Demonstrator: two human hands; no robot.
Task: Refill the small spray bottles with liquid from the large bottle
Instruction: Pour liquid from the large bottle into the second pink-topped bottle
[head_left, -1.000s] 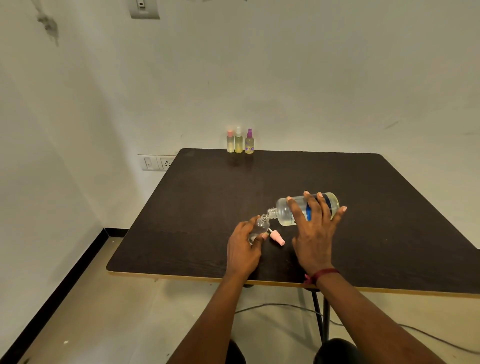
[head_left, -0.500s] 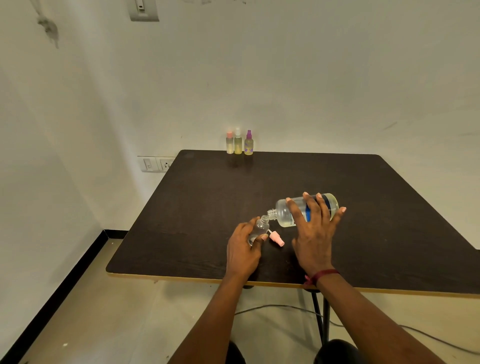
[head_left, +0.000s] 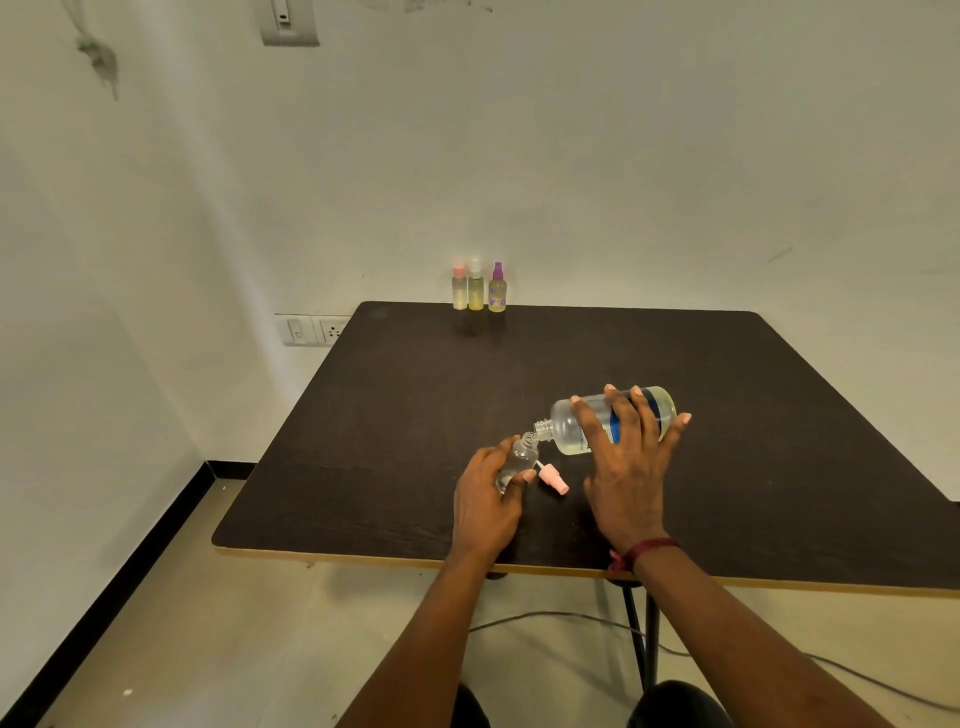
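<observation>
Gripping the small bottle (head_left: 514, 460), left fingers (head_left: 524, 475) clamp; right fingers (head_left: 621, 415) clasp the large bottle (head_left: 571, 423) mid-table (head_left: 363, 467).

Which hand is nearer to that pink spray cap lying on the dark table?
Left. The left hand, holding a small clear bottle, sits just beside the pink spray cap; the right hand, gripping the large clear bottle, is slightly farther right.

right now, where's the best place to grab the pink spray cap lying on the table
Probably the wide pink head, pinched from above across its sides. The spray cap lies flat on the table between both hands, its thin white tube pointing toward the small bottle, too slim for a firm grip.
</observation>
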